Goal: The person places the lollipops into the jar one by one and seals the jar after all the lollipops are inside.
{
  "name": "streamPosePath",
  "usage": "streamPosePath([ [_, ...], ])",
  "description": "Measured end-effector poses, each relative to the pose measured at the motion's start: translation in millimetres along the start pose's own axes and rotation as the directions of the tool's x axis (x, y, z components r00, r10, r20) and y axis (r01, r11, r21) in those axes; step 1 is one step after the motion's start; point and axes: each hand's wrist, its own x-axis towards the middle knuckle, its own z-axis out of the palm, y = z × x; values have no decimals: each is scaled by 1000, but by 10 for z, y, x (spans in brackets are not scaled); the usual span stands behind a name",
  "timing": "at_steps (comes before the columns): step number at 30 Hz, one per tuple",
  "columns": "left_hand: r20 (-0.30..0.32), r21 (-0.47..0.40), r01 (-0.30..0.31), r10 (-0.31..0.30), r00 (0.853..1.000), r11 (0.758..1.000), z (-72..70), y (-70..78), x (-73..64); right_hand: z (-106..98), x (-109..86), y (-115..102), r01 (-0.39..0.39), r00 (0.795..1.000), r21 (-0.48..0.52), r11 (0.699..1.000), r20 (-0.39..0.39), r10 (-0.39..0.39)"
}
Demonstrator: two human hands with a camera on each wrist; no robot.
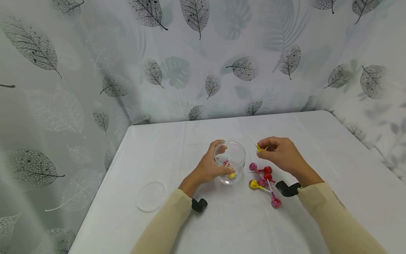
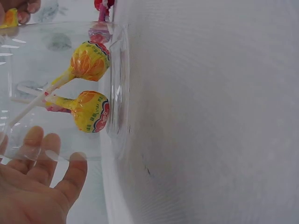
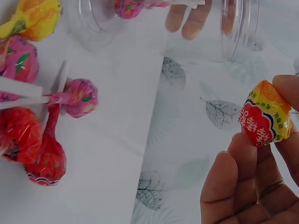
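Nearest on the table, a loose pile of lollipops in glossy, twisted wrappers shows round heads and thin white sticks that cross one another. A pink lollipop lies closest, with a yellow lollipop, two red lollipops and two more pink ones behind it. Toward the table's left edge lies a clear, thin, round lid, flat and well apart from the pile. Between them stands a smooth, transparent, cylindrical jar with a rounded rim; inside it, two yellow lollipops printed with orange fruit and a pink one rest heads down, their sticks leaning.

The tabletop is matt white and faintly creased. Beyond its far edge, and along both side edges, hangs pale fabric printed with dark, veined skeleton leaves and softer grey-green ones.

Cream sleeves reach in, a black wrist device by each cuff. The left hand curves round the jar's left side, thumb across the near wall, fingers behind. Farther right, the right hand pinches a yellow-wrapped lollipop between thumb and fingertips, raised off the table just beside the jar, its stick pointing up toward the far edge.
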Motion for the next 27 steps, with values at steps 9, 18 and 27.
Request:
streamPosePath([
  [9,-5,-3,1,-1,1000,1000,7,2,-6,35,57,-99,31,999,27,999,10,-31],
  [18,3,0,10,-10,1000,1000,-2,2,1,80,108,-209,54,999,20,998,6,-54],
  [27,5,-7,1,-1,1000,1000,0,3,-2,150,124,-333,82,997,25,996,9,-82],
])
